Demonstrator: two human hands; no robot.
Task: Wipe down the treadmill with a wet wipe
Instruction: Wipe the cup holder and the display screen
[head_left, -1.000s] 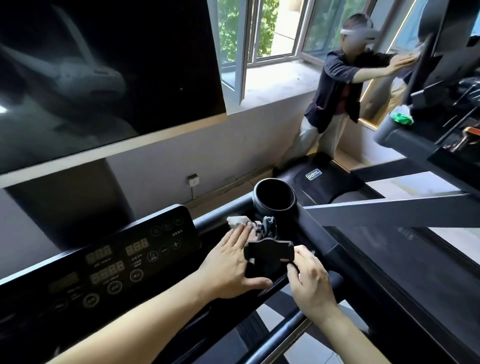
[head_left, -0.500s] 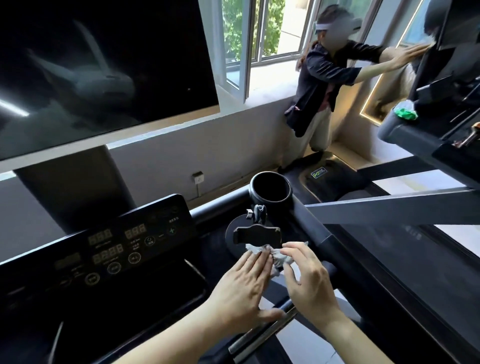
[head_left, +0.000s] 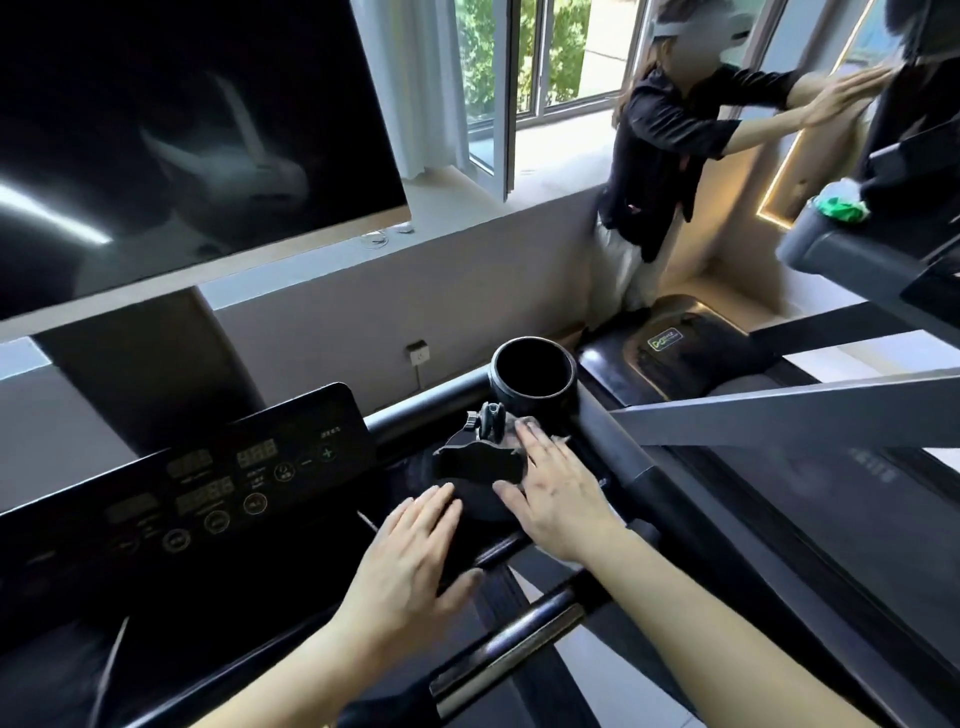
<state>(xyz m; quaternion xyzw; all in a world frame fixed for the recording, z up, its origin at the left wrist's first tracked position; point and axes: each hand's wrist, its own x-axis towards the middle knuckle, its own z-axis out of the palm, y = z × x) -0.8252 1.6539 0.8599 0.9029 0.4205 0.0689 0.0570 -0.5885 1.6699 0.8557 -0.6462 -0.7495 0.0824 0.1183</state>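
Observation:
The black treadmill console (head_left: 208, 493) with its button panel fills the lower left. A phone holder (head_left: 478, 462) stands at its right end, just in front of a round cup holder (head_left: 535, 374). My right hand (head_left: 556, 488) lies flat with straight fingers on the surface right of the phone holder, fingertips near the cup holder. The wet wipe is almost wholly hidden under that hand. My left hand (head_left: 415, 561) rests flat on the console's front edge, below the phone holder, holding nothing.
A handlebar (head_left: 519, 634) runs under my forearms. Another person (head_left: 670, 140) leans toward a second treadmill (head_left: 685, 353) at the right. A green wipe pack (head_left: 841, 205) sits on that machine. A dark screen (head_left: 182, 130) hangs on the wall at upper left.
The wipe went from under my left fingers to both hands in front of the phone holder. My right hand now presses flat beside the holder, and my left hand has pulled back to the console edge.

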